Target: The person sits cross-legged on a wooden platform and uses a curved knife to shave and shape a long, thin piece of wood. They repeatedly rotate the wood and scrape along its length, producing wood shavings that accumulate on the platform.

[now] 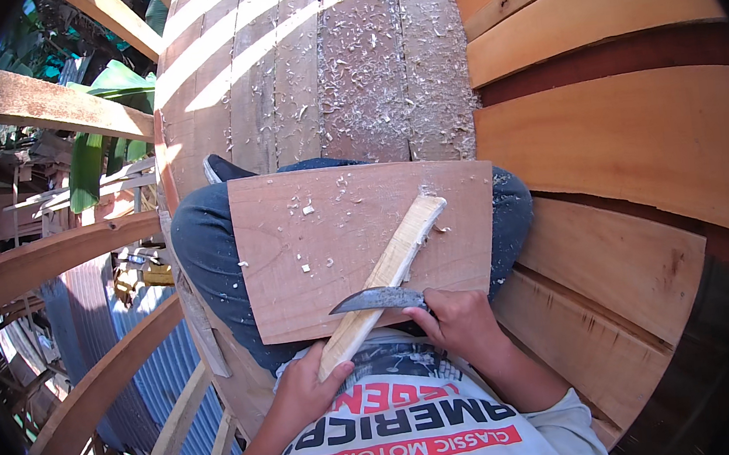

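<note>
My left hand (310, 386) is closed round the near end of a pale strip of wood (401, 246). The strip slants away to the right, its far end over a flat wooden board (278, 236) that lies across my lap. In my right hand (460, 322) is a knife (376, 298) with a dark, curved blade, gripped by its handle, which my fingers mostly hide. The blade lies across the strip, pointing left, a little beyond my left hand. Small chips and curled shavings (308, 209) are scattered on the board.
Beyond the board stretches a plank floor (358, 70) strewn with wood shavings. A wall of wide orange-brown planks (619, 133) rises on my right. On the left, wooden rails (78, 255) edge the platform, with corrugated metal sheets (145, 363) below. My bent legs (209, 251) flank the board.
</note>
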`<state>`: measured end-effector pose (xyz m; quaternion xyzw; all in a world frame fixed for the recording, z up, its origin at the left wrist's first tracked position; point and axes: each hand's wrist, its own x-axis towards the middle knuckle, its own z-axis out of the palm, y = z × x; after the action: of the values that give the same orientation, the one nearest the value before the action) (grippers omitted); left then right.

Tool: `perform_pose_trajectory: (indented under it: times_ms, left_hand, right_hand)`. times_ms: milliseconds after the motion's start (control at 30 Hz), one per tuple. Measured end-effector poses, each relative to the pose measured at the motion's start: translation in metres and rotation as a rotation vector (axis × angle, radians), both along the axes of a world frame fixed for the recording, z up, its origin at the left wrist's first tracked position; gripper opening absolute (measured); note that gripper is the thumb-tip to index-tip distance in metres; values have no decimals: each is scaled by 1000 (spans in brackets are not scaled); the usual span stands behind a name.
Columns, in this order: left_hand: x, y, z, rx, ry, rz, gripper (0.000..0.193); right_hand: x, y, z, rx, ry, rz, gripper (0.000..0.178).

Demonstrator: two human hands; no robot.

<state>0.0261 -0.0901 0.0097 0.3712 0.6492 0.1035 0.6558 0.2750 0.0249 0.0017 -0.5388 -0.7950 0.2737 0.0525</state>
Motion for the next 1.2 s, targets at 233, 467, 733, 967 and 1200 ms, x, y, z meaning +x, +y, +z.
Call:
perform_pose_trajectory:
  times_ms: [233,467,733,967,1200]
  left_hand:
    - [7,-10,-7,147,44,21,49]
    - [9,-13,-9,141,58,9,46]
    - [12,-12,-8,154,74,16,44]
    - [14,-15,-12,131,51,43,44]
    - [16,-10,-9,112,16,53,45]
  right_hand:
    - [-1,-4,0,0,70,-34,39]
    - [0,-13,-1,29,47,14,45]
    - [-3,-21,2,45,18,55,49]
    - [4,-12,-2,126,-11,-36,47]
    - [15,1,0,87,-100,-89,45]
